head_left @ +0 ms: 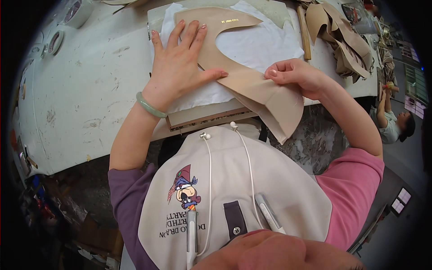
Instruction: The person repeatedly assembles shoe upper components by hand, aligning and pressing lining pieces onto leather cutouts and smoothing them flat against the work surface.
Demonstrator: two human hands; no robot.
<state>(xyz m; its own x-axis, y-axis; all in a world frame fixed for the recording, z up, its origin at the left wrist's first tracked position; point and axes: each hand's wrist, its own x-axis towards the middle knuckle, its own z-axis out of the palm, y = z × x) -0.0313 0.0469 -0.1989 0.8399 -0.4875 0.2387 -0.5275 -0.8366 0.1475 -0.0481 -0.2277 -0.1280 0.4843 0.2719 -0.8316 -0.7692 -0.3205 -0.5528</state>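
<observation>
A curved tan leather-like piece (245, 74) lies over a white cloth (252, 42) on a board at the table's near edge. My left hand (182, 58) rests flat on the piece's left part, fingers spread and thumb stretched to the right. With thumb and fingers pinched, my right hand (294, 76) grips the piece's upper edge on the right. From there the piece bends and its right end hangs past the table's front edge, with what looks like a second layer beneath. Small gold print shows near its top end.
The white, stained worktable (90, 99) stretches to the left, with a tape roll (56, 42) at its far left. A wooden stick (304, 33) lies right of the board (175, 119). Several tan cut pieces (344, 40) are heaped at the right. Another person (393, 121) is farther right.
</observation>
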